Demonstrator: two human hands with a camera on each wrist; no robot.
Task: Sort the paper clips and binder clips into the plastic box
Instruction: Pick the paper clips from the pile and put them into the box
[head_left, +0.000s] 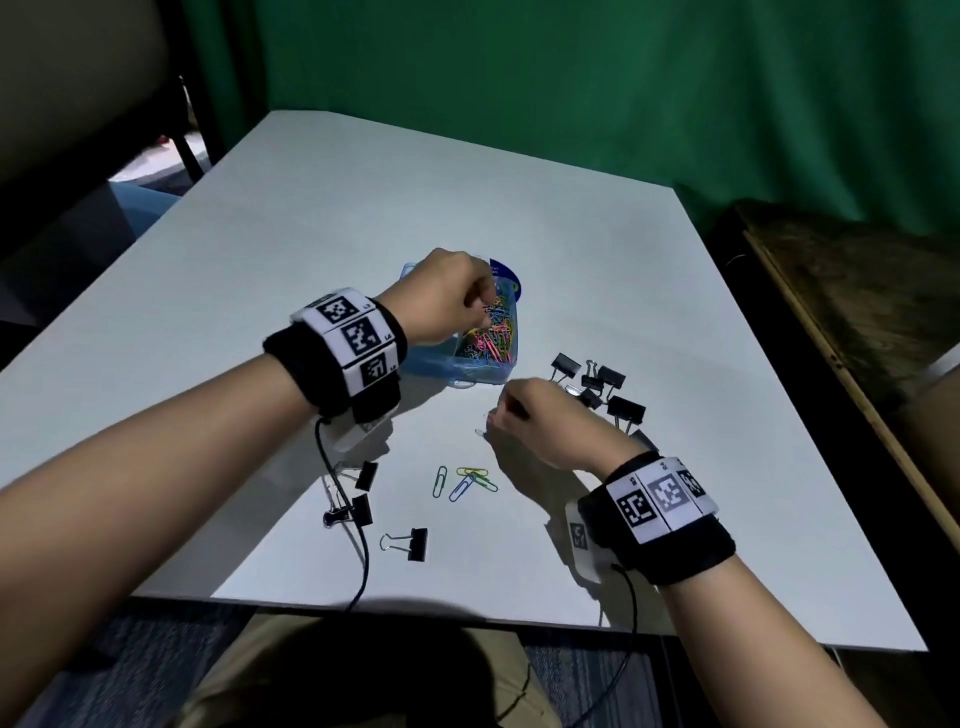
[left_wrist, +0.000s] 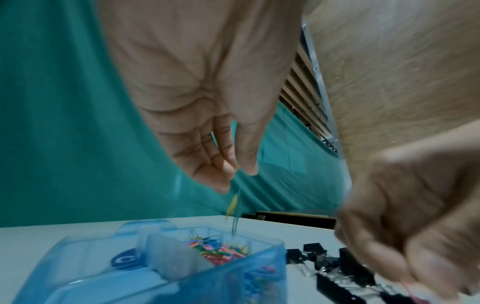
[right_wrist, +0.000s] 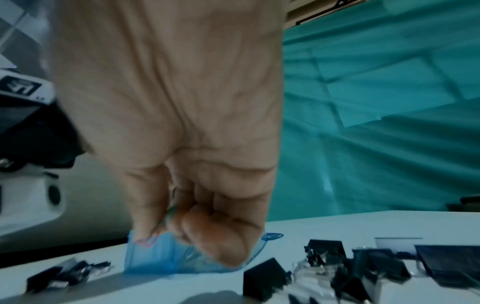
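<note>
A blue see-through plastic box (head_left: 431, 366) stands mid-table, one compartment full of coloured paper clips (head_left: 493, 335). My left hand (head_left: 480, 304) hovers above it, fingers (left_wrist: 221, 156) pointing down and nearly straight. A yellow and a bluish clip (left_wrist: 232, 205) streak down, blurred, from the fingertips towards the box (left_wrist: 233, 273). My right hand (head_left: 493, 418) is just in front of the box (right_wrist: 155, 261) with fingers curled, pinching a few paper clips (right_wrist: 149, 241). Several loose paper clips (head_left: 467, 480) lie nearer me.
Black binder clips lie in a heap (head_left: 597, 384) right of the box, and three more (head_left: 363, 493) sit front left. Wrist cables hang over the white table's (head_left: 519, 208) near edge. A green curtain hangs behind, and a dark wooden bench (head_left: 857, 312) stands on the right.
</note>
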